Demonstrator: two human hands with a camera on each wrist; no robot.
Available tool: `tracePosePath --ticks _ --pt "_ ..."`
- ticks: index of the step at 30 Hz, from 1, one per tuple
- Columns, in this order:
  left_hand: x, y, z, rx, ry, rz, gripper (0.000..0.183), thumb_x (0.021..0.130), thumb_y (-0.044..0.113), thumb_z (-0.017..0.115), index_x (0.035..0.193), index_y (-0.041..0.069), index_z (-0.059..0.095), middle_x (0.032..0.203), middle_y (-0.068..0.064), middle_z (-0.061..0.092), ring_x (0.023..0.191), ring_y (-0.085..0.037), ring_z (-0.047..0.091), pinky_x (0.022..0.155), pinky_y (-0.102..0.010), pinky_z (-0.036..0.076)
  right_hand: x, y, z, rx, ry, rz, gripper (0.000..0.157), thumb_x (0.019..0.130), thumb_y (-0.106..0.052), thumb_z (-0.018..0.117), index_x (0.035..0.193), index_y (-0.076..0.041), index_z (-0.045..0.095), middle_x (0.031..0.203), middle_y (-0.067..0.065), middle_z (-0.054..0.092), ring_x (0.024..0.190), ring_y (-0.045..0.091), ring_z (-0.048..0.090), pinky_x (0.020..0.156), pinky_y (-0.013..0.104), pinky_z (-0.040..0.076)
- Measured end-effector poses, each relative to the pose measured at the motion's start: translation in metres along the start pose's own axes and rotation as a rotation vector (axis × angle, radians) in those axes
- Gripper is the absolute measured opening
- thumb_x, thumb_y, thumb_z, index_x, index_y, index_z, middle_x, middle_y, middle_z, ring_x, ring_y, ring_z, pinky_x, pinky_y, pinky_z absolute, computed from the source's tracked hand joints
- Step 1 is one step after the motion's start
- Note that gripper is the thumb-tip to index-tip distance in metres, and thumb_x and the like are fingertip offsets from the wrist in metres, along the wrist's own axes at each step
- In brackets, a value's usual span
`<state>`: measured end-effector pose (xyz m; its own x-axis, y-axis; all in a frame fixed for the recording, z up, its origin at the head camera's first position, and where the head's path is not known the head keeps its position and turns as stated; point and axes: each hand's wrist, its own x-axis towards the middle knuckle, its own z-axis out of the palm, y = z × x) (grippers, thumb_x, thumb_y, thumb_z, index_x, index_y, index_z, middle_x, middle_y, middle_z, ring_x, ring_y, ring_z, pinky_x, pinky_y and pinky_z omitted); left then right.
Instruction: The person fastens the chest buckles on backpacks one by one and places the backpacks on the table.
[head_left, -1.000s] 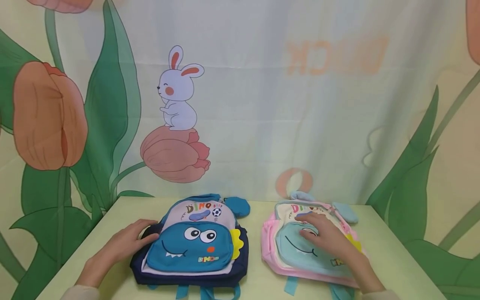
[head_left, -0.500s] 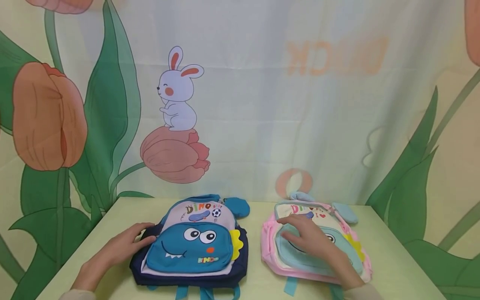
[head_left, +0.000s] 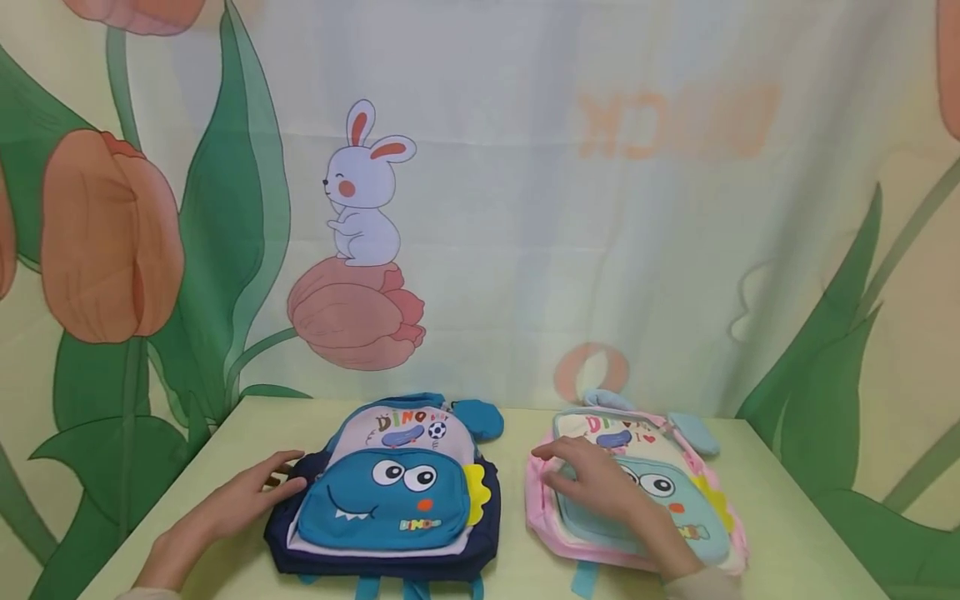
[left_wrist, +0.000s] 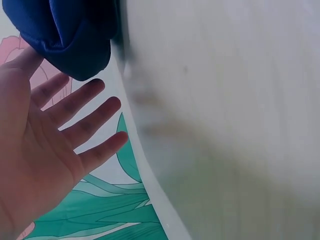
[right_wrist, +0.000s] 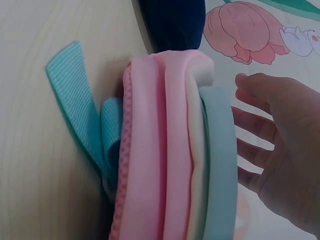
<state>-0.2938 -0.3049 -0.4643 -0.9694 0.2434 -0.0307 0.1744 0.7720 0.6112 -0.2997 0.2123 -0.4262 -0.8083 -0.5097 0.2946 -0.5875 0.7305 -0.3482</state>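
left hand [head_left: 243,500] and right hand [head_left: 597,481] are hanging wide near blue backpack [head_left: 386,504] and pink backpack [head_left: 682,492], likely soft, light, best side-gripped.

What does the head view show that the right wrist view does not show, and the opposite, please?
Only the head view shows the left hand and the dinosaur prints on the fronts of the navy backpack and the pink backpack.

Only the right wrist view shows the dimpled pink panel along the pink backpack's back.

Both show the right hand, a turquoise strap, the rabbit print and both backpacks, the navy one only partly in the right wrist view.
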Motion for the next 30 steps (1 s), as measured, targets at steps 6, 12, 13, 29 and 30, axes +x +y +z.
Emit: tracePosePath --ticks 6,12,13,29,30 --pt "-0.002 -0.004 0.0 -0.019 -0.005 -0.002 0.068 0.099 0.048 0.055 0.149 0.005 0.038 0.136 -0.024 0.056 0.118 -0.037 0.059 0.096 -0.057 0.048 0.005 -0.007 0.005 0.031 -0.039 0.015 0.033 0.097 -0.032 0.063 0.13 -0.024 0.064 0.126 -0.002 0.067 0.121 0.024 0.059 0.102 0.051 0.046" --pt "-0.005 -0.006 -0.001 -0.036 0.005 0.017 0.066 0.1 0.046 0.054 0.149 0.005 0.039 0.142 -0.026 0.05 0.12 -0.04 0.057 0.097 -0.058 0.047 0.01 -0.012 0.01 0.035 -0.07 -0.009 0.033 0.098 -0.03 0.062 0.13 -0.021 0.064 0.126 -0.001 0.067 0.12 0.023 0.058 0.102 0.049 0.046" --pt "-0.005 -0.006 -0.002 -0.041 0.006 0.02 0.066 0.1 0.046 0.054 0.15 0.006 0.039 0.143 -0.026 0.05 0.121 -0.04 0.057 0.097 -0.058 0.047 0.01 -0.012 0.01 0.034 -0.072 -0.012 0.033 0.098 -0.029 0.062 0.129 -0.02 0.064 0.126 -0.001 0.067 0.119 0.023 0.058 0.102 0.049 0.046" --pt "0.003 -0.004 0.0 -0.038 -0.036 0.006 0.064 0.1 0.047 0.053 0.148 0.005 0.041 0.143 -0.024 0.051 0.121 -0.038 0.057 0.099 -0.058 0.047 0.018 -0.017 0.016 -0.003 -0.094 -0.058 0.033 0.097 -0.03 0.062 0.128 -0.02 0.065 0.123 -0.006 0.068 0.115 0.019 0.06 0.1 0.047 0.047" --pt "0.004 -0.004 0.0 -0.033 -0.04 0.008 0.064 0.1 0.046 0.053 0.147 0.005 0.041 0.143 -0.024 0.05 0.121 -0.039 0.056 0.099 -0.059 0.046 0.019 -0.016 0.017 -0.007 -0.091 -0.066 0.033 0.097 -0.03 0.062 0.128 -0.02 0.065 0.123 -0.005 0.068 0.115 0.019 0.06 0.1 0.047 0.046"
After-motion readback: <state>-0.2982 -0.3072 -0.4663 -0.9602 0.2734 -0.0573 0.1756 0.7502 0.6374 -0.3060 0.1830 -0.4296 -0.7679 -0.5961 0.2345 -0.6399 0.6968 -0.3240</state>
